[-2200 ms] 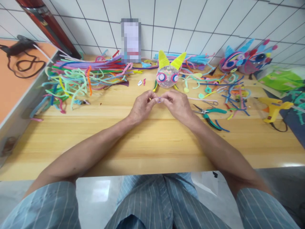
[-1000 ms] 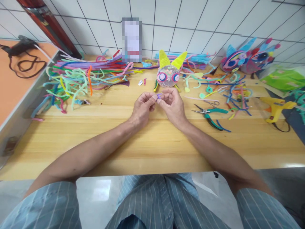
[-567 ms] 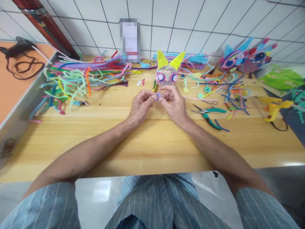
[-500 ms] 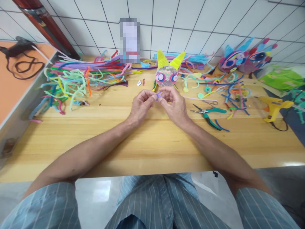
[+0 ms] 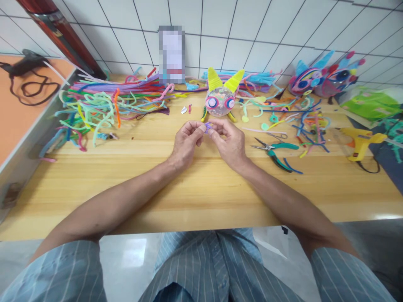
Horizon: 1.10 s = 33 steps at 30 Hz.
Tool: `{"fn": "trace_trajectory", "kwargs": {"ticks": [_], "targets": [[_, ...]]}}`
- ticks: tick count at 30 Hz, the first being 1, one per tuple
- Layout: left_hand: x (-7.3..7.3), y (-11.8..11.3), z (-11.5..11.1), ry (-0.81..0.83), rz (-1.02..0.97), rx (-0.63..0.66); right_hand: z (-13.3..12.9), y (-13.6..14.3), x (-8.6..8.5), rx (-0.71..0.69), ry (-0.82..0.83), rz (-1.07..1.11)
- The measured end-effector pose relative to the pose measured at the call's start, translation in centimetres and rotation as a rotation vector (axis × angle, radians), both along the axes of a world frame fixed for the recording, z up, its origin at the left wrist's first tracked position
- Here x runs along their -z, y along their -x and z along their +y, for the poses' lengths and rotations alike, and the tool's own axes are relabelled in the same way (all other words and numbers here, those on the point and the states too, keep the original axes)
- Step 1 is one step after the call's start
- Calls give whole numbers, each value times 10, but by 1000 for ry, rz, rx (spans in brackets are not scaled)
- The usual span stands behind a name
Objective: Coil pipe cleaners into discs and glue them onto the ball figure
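A small piece of purple pipe cleaner is pinched between my two hands above the middle of the table. My left hand grips it from one side with thumb and fingertips. From the other side my right hand pinches it the same way; the fingers partly hide its shape. Just beyond the hands sits a clear round ornament with yellow pointed ears and pink-and-blue ringed eyes.
Heaps of coloured pipe cleaners lie at the left. Green-handled pliers, scissors and a yellow glue gun are on the right. A phone with a blurred screen leans on the tiled wall. Two decorated ornaments stand back right.
Both hands have shifted slightly toward me, showing more of the ornament's feet. The purple piece looks more bunched between the fingertips than before.
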<state>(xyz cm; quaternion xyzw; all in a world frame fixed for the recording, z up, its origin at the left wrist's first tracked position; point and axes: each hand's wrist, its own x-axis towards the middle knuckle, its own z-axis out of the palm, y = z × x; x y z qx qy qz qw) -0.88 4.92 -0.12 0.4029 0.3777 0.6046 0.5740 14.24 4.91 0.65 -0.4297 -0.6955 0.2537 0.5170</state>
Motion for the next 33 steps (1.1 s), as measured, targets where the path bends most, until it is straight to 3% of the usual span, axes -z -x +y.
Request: {"fn": "trace_trajectory", "kwargs": {"ticks": [20, 28, 33], "targets": [[-4, -1, -6, 57, -64, 49, -3, 1, -4, 62, -39, -17], [-8, 10, 9, -117, 216, 41, 1, -4, -9, 65, -13, -64], [-8, 12, 12, -172, 245, 46, 2, -3, -9, 40, 10, -42]]}}
